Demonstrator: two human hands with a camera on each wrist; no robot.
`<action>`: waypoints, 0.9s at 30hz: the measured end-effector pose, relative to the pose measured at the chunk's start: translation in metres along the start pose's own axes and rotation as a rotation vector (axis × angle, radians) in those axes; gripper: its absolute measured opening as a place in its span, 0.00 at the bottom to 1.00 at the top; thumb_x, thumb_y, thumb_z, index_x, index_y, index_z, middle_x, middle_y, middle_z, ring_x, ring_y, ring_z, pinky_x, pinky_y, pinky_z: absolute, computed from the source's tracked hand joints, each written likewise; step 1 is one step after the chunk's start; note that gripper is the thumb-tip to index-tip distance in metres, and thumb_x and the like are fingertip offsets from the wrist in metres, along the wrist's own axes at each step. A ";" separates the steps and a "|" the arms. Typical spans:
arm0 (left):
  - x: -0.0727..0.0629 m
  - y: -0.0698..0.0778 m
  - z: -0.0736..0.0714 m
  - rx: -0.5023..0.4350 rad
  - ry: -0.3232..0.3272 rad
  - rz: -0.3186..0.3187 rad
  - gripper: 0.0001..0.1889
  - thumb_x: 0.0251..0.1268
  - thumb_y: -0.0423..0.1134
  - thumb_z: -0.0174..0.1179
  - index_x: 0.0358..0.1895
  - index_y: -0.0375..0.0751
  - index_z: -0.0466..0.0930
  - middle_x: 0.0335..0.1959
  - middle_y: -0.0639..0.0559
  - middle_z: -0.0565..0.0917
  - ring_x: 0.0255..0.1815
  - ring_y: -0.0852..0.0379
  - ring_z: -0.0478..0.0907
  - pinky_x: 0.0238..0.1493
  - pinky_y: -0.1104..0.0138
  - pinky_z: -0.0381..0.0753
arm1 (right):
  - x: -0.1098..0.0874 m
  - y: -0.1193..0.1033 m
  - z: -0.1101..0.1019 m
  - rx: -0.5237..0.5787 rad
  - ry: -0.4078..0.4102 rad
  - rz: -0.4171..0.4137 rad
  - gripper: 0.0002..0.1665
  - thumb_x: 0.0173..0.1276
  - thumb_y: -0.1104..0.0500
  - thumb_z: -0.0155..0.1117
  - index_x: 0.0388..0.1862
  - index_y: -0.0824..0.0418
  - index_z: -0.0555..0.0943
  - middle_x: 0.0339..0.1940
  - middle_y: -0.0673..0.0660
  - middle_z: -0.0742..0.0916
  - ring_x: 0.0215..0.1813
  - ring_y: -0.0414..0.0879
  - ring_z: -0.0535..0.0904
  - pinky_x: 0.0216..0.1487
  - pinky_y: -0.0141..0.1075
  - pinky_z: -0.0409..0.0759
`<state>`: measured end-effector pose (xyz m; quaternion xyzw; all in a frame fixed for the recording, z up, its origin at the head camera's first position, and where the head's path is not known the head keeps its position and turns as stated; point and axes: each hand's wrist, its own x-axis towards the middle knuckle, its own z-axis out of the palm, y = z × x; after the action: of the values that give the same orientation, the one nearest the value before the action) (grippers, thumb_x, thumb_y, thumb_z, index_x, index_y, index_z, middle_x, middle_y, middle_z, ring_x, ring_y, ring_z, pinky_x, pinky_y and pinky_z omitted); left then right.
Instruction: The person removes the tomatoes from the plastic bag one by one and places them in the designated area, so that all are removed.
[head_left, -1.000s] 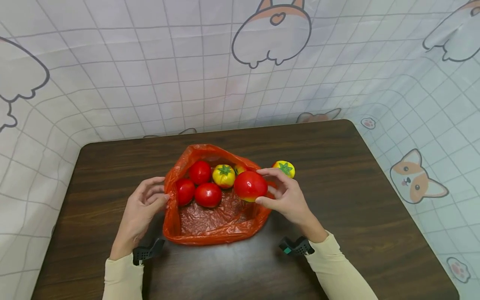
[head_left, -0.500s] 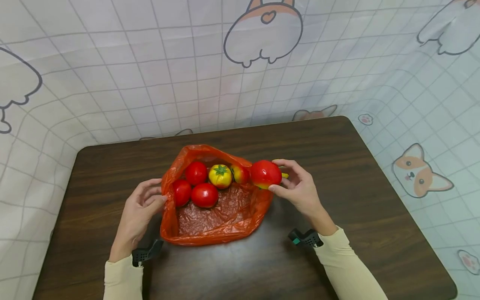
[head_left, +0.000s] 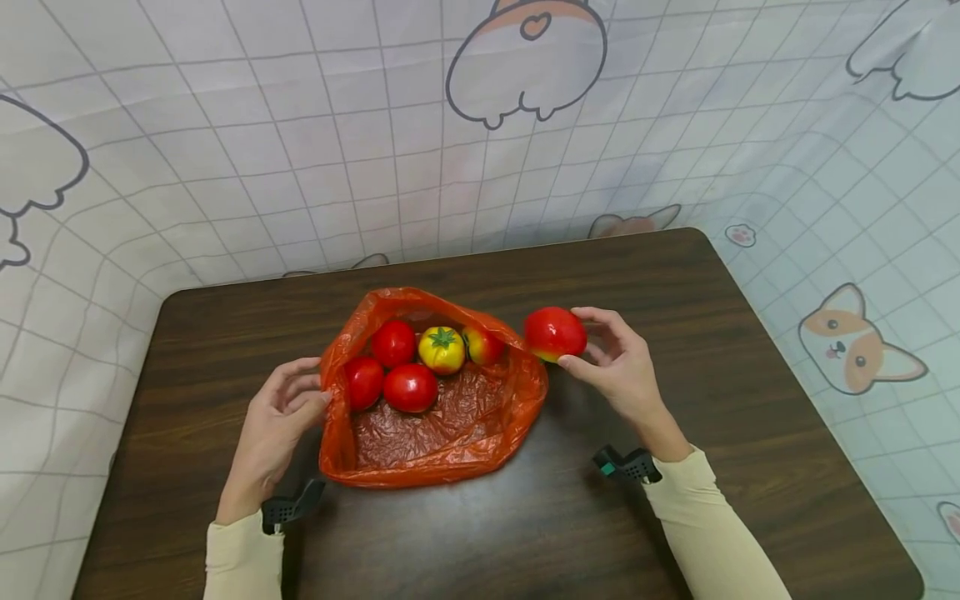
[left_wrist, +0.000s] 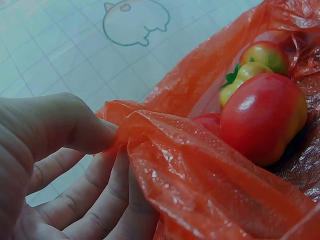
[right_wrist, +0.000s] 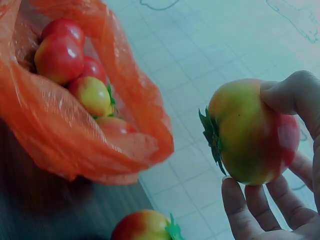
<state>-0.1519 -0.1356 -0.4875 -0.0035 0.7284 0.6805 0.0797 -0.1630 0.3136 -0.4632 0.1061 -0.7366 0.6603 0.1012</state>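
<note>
Right wrist: pinching the held tomato (right_wrist: 250, 135) between thumb and fingers of the right hand (head_left: 626, 367), just outside the bag (right_wrist: 45, 130); revealing its green leaf cap and, also outside the bag, a loose tomato (right_wrist: 142, 227), both hidden from the head.

Left wrist: clamping the bag's rim between thumb and fingers of the left hand (head_left: 277, 417); showing up close the yellow flank of a bagged tomato (left_wrist: 262, 120).

Head: taking in both hands, either side of the bag, and five tomatoes (head_left: 410, 388) inside; showing beneath the bag a dark wood-grain table (head_left: 480, 550), behind it a white gridded backdrop (head_left: 337, 167) with cartoon dogs.
</note>
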 end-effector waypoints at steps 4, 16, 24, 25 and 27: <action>0.000 0.000 -0.001 0.012 0.006 -0.002 0.28 0.73 0.36 0.64 0.72 0.47 0.66 0.51 0.59 0.83 0.45 0.65 0.87 0.50 0.72 0.88 | 0.002 0.004 -0.006 -0.030 0.019 0.006 0.37 0.57 0.76 0.74 0.66 0.68 0.75 0.61 0.45 0.82 0.58 0.44 0.79 0.59 0.26 0.84; -0.004 0.004 0.000 0.019 0.020 -0.012 0.28 0.73 0.35 0.64 0.72 0.45 0.65 0.50 0.59 0.83 0.45 0.66 0.87 0.49 0.73 0.89 | 0.007 0.011 -0.027 -0.099 0.050 0.059 0.35 0.61 0.70 0.75 0.67 0.65 0.75 0.62 0.44 0.81 0.58 0.43 0.78 0.59 0.22 0.82; -0.007 0.007 0.000 0.106 0.040 -0.039 0.29 0.74 0.39 0.64 0.73 0.45 0.65 0.50 0.62 0.83 0.46 0.67 0.87 0.48 0.74 0.88 | 0.011 0.017 -0.040 -0.138 0.059 0.089 0.35 0.63 0.68 0.76 0.69 0.63 0.75 0.62 0.44 0.80 0.59 0.41 0.78 0.58 0.20 0.81; -0.008 0.007 0.000 0.112 0.039 -0.040 0.29 0.74 0.39 0.64 0.73 0.44 0.64 0.50 0.62 0.83 0.47 0.67 0.87 0.49 0.74 0.88 | 0.011 0.019 -0.042 -0.142 0.061 0.095 0.35 0.63 0.67 0.76 0.69 0.62 0.75 0.62 0.44 0.80 0.59 0.40 0.78 0.58 0.20 0.81; -0.008 0.007 0.000 0.130 0.037 -0.042 0.29 0.74 0.39 0.64 0.74 0.44 0.64 0.50 0.63 0.83 0.47 0.67 0.87 0.49 0.74 0.88 | 0.011 0.021 -0.045 -0.158 0.070 0.106 0.35 0.63 0.66 0.76 0.69 0.61 0.75 0.63 0.45 0.80 0.60 0.39 0.78 0.58 0.19 0.81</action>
<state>-0.1449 -0.1356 -0.4792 -0.0262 0.7721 0.6298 0.0809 -0.1795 0.3602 -0.4752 0.0357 -0.7869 0.6079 0.0999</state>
